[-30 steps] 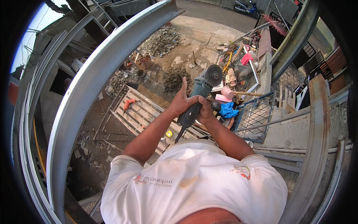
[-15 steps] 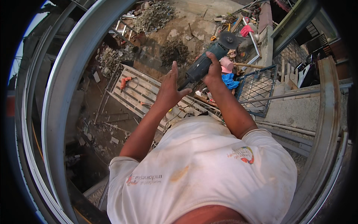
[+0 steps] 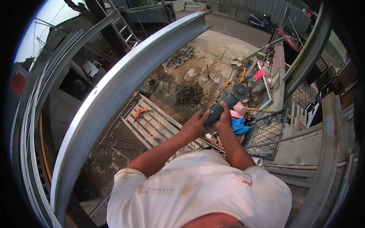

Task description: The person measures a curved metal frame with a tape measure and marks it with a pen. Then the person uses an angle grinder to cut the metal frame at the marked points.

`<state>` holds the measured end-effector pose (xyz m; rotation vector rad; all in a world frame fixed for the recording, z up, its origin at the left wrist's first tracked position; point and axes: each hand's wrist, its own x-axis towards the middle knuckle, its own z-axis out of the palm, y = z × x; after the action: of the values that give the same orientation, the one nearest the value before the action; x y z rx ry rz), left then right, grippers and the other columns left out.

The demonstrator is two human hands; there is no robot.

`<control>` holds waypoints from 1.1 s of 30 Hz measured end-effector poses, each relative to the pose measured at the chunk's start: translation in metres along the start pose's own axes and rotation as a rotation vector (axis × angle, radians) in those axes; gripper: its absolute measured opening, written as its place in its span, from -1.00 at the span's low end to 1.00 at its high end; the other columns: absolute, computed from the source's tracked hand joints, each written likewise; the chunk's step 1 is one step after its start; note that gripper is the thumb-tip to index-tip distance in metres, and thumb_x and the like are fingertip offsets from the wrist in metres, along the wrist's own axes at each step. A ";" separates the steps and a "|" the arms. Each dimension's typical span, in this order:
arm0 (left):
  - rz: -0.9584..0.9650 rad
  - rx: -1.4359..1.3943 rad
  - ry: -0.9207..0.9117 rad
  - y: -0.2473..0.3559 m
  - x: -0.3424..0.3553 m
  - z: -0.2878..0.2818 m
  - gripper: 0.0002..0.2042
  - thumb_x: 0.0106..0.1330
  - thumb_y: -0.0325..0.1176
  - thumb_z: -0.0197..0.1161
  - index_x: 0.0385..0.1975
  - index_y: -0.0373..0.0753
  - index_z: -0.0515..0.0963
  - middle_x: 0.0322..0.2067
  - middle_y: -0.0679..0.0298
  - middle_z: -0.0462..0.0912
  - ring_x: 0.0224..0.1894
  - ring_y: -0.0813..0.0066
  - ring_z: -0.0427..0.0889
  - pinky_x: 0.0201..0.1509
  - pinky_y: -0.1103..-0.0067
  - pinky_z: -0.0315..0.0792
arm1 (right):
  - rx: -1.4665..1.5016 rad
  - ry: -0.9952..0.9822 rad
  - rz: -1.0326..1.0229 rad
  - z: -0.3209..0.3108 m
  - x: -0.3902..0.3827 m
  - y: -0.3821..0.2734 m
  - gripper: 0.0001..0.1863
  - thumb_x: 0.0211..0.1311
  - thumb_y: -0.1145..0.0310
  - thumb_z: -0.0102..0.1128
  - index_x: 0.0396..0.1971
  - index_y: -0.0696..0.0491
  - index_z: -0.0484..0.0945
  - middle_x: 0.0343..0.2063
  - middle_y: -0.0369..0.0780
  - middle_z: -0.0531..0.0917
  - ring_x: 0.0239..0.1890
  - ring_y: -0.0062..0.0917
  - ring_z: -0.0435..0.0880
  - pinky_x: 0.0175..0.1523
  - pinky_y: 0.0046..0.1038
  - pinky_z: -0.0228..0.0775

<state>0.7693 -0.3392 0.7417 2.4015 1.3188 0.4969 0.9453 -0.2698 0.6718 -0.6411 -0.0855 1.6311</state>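
An angle grinder (image 3: 216, 112), dark green and black with a disc (image 3: 240, 91) at its upper end, points up and to the right in front of my chest. My right hand (image 3: 223, 119) is closed on its body, thumb on top. My left hand (image 3: 193, 128) is at the grinder's lower, rear end, its fingers bent against it and partly hidden by the tool. Far below lie a slatted wooden platform (image 3: 146, 125) with an orange drill (image 3: 140, 113) on it, and a blue plastic sheet (image 3: 239, 126).
A large pale steel beam (image 3: 91, 98) sweeps up the left beside bundled metal lengths (image 3: 36, 125) and a ladder (image 3: 130, 37). At right are a metal grille (image 3: 266, 135), rusty steel channel (image 3: 329, 140) and another beam (image 3: 304, 57). Rubble (image 3: 182, 57), scrap and a parked motorbike (image 3: 258, 22) lie beyond.
The grinder and right hand have moved lower in the picture. My left hand, spread apart from the tool half a second ago, is back against it. The view has shifted, showing more road.
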 end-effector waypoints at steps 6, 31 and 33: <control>0.024 0.044 0.079 -0.013 -0.007 -0.007 -0.18 0.15 -0.57 0.30 0.48 -0.14 0.14 -0.08 -0.01 0.38 -0.11 -0.07 0.56 -0.08 0.20 0.52 | -0.013 -0.007 -0.048 0.021 0.005 0.014 -0.66 0.16 0.27 0.33 -0.15 0.13 0.49 -0.29 -0.13 0.65 -0.23 -0.27 0.73 -0.07 -0.22 0.62; -0.090 0.272 0.027 0.032 -0.008 -0.051 -0.02 0.14 -0.11 0.48 0.52 -0.22 0.03 0.28 -0.03 0.30 0.36 -0.05 0.33 0.42 0.08 0.24 | -0.056 -0.216 0.184 0.024 0.032 0.003 -0.61 0.15 0.21 0.36 -0.14 0.10 0.46 -0.31 -0.17 0.64 -0.20 -0.28 0.70 -0.02 -0.22 0.60; -0.118 0.437 0.210 0.071 -0.020 -0.102 0.29 -0.09 0.27 0.56 0.54 -0.25 -0.10 0.50 -0.06 -0.02 0.57 -0.07 -0.11 0.56 -0.11 -0.24 | -0.102 -0.160 0.105 0.029 0.022 0.000 -0.59 0.10 0.25 0.39 -0.12 0.11 0.47 -0.33 -0.16 0.65 -0.27 -0.28 0.72 -0.08 -0.22 0.63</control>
<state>0.7635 -0.3778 0.8613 2.6462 1.8094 0.4777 0.9313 -0.2403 0.6883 -0.6006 -0.2568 1.7873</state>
